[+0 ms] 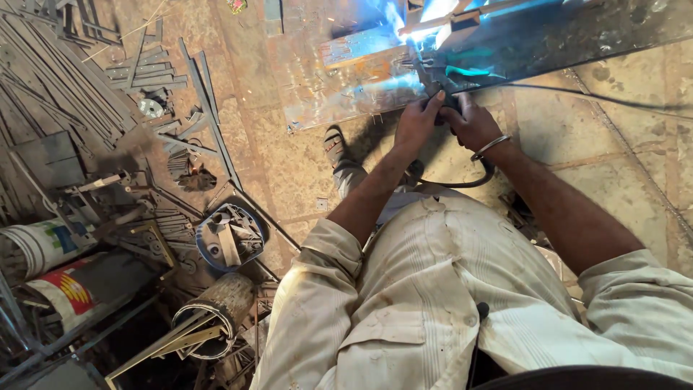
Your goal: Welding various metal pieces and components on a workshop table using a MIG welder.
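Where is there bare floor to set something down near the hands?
Bare tiled floor lies right of the right hand, below the metal sheet, crossed only by a thin cable. A smaller patch sits left of the sandalled foot. Far left is crowded with metal strips, buckets and scrap.

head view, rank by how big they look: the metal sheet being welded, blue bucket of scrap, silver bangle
1. Large scuffed metal sheet
2. Round blue bucket of metal scrap
3. Thin silver bangle on the right wrist, though nearer the camera.
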